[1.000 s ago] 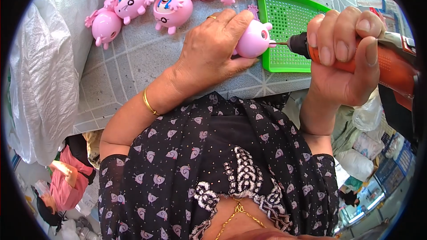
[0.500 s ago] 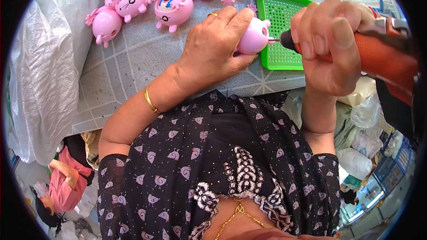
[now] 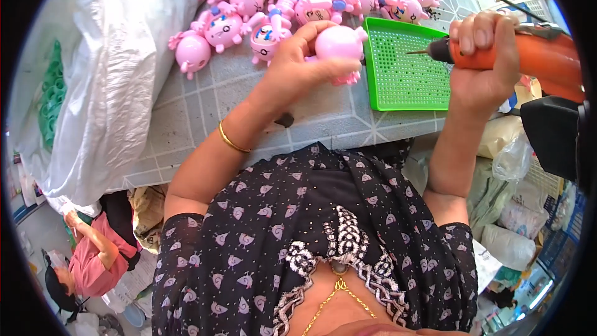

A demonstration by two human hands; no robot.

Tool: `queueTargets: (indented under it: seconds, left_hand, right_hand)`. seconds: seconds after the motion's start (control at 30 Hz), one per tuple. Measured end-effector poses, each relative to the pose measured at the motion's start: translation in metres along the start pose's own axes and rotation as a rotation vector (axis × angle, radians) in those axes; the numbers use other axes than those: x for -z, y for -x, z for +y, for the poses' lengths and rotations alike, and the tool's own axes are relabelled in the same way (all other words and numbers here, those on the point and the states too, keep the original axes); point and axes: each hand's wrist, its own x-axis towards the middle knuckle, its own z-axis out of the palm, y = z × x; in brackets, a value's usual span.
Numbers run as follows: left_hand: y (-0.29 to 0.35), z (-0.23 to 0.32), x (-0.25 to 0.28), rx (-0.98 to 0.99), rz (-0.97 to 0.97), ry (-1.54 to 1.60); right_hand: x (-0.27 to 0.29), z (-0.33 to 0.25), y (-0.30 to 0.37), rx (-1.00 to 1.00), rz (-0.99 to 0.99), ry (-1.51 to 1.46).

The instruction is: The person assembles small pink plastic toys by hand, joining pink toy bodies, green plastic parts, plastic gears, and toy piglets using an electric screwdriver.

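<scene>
A round pink plastic toy figure (image 3: 339,45) sits in my left hand (image 3: 297,65), with fingers and thumb around it and its feet toward the right. My right hand (image 3: 488,56) grips an orange electric screwdriver (image 3: 528,56) with a black nose. Its thin bit (image 3: 418,52) points left over a green perforated tray (image 3: 407,109), apart from the toy. Dark screws stand or lie in the tray's holes. Beyond my left hand, several similar pink toys are heaped; the nearest one (image 3: 264,43) is close to my fingers.
A white woven sack (image 3: 112,87) covers the table's left side. A black cable (image 3: 504,0) runs at the far right. Filled bags (image 3: 507,246) stand below the table on the right. Another person in a pink top (image 3: 99,261) is at the lower left.
The screwdriver bit has pulled away from the toy, to the right. My left hand has turned the toy over and moved it slightly left. The view has shifted, showing more of the heap.
</scene>
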Motion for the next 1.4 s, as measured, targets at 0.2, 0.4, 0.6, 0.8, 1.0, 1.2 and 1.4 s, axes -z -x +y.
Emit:
queueTargets:
  seconds: [0.2,0.4,0.6,0.8,1.0,1.2,1.4]
  left_hand:
    - [0.004,0.003,0.024,0.302,-0.160,0.874]
    - [0.005,-0.005,0.021,0.286,-0.299,1.058]
    - [0.003,0.002,0.035,0.192,-0.292,1.134]
    - [0.007,0.027,0.050,0.043,-0.244,1.089]
    - [-0.008,0.005,0.066,0.118,-0.220,1.254]
    - [0.006,0.019,0.052,0.105,-0.320,1.294]
    - [0.006,0.016,0.049,0.107,-0.290,1.233]
  right_hand:
    - [0.035,0.030,0.004,0.020,0.163,0.170]
    - [0.036,0.030,0.023,0.180,0.208,0.498]
    - [0.020,0.033,0.057,0.500,0.124,0.813]
    - [-0.025,0.063,0.041,0.205,-0.344,1.011]
    - [-0.091,0.060,0.011,0.351,-0.348,0.740]
    - [-0.190,0.014,-0.031,0.513,-0.465,0.511]
    - [-0.308,0.026,-0.049,0.818,-0.897,0.415]
